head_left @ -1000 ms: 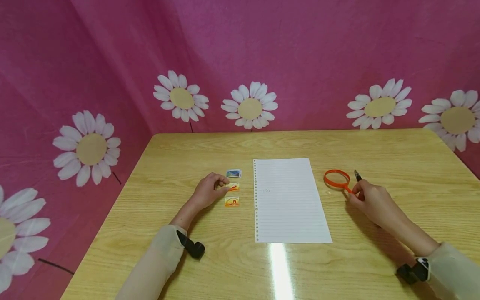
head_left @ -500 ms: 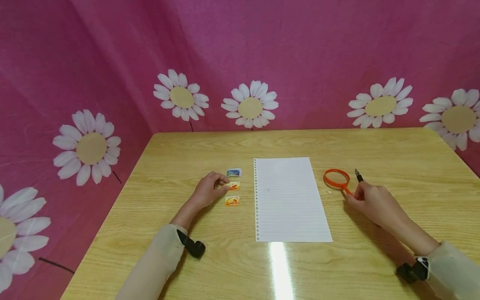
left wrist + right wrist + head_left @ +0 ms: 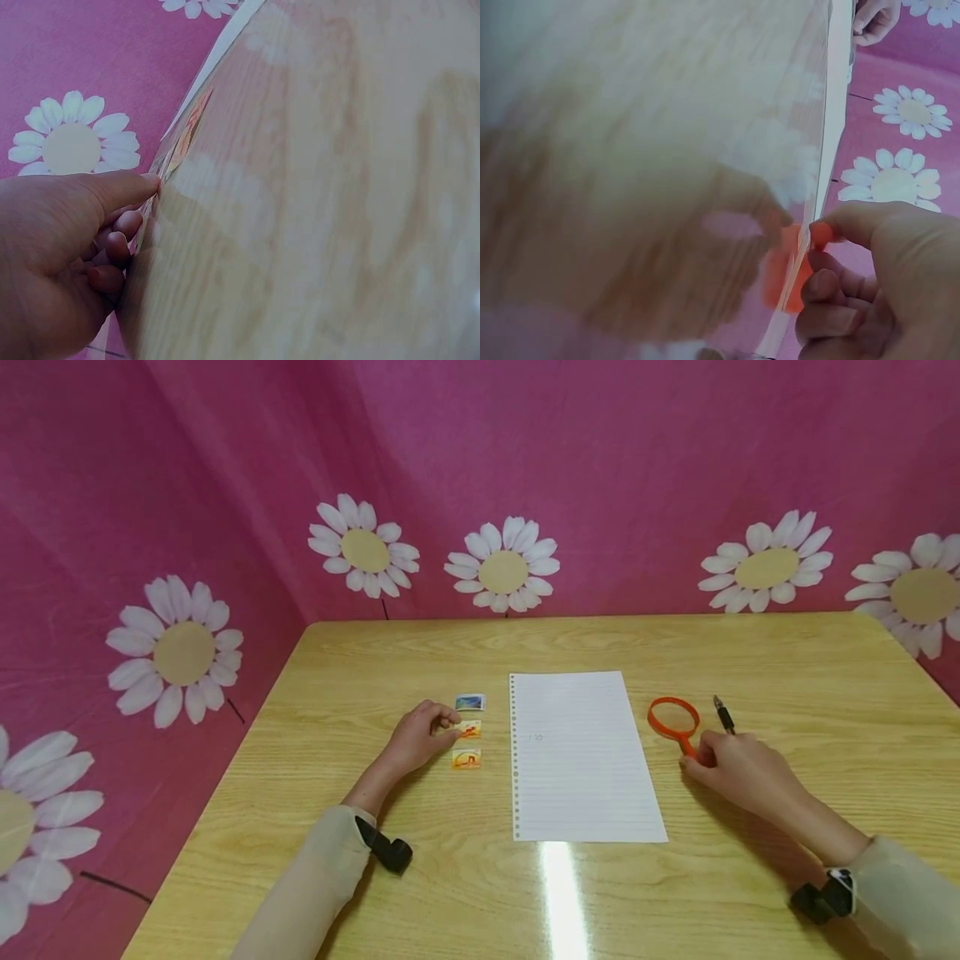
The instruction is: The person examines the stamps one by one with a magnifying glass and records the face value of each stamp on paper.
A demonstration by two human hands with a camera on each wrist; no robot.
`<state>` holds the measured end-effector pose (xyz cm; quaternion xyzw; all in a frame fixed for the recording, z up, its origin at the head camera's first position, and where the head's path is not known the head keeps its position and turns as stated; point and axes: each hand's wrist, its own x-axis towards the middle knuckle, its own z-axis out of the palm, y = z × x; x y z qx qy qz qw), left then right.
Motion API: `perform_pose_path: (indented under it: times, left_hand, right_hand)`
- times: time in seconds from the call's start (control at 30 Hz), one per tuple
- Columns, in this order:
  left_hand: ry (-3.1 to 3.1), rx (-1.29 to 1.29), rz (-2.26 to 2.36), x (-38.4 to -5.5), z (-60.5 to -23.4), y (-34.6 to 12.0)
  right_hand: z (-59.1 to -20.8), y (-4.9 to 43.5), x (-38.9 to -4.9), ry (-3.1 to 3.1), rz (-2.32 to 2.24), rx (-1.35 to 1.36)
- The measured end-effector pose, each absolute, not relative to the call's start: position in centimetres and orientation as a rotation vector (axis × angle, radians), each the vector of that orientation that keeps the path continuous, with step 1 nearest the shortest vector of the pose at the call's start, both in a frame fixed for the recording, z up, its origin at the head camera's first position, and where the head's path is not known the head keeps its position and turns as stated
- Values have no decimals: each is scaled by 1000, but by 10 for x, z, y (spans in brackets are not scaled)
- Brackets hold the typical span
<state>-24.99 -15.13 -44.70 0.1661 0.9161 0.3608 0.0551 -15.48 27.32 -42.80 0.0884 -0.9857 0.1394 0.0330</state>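
Observation:
Three small stamp-like picture cards lie in a column on the table: a blue one (image 3: 470, 702), an orange-yellow middle one (image 3: 471, 729) and a similar front one (image 3: 467, 759). My left hand (image 3: 423, 739) rests at the left edge of the middle card, its thumb and fingertips touching it. In the left wrist view the fingers below the thumb are loosely curled. My right hand (image 3: 750, 772) pinches the handle of an orange magnifying glass (image 3: 822, 234) between thumb and forefinger. The lens lies ahead of that hand. A dark pen (image 3: 724, 716) pokes out behind the knuckles, its rear part hidden.
Between the hands lies a lined sheet of paper (image 3: 585, 777) with punched holes and faint handwriting at its left. The wooden table (image 3: 420, 902) is glossy and shows a bright reflection. A pink curtain (image 3: 600, 460) with daisies hangs behind.
My right hand has shifted slightly left along the magnifying glass, and its handle has swung to point more toward me. More of the pen shows. The left hand stays at the card.

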Motion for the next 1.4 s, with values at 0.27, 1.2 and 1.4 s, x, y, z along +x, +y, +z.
perform_pose_path:
  times: [0.27, 1.2, 1.4]
  left_hand:
    - [2813, 541, 1074, -252, -445, -150]
    - [2754, 448, 1361, -235, -452, -148]
    - [2755, 441, 1337, -224, -450, -147]
  right_hand:
    - [-430, 273, -155, -3037, 405, 299]
    - [-431, 286, -152, -2855, 622, 356]
    - [-432, 294, -157, -2790, 622, 433]
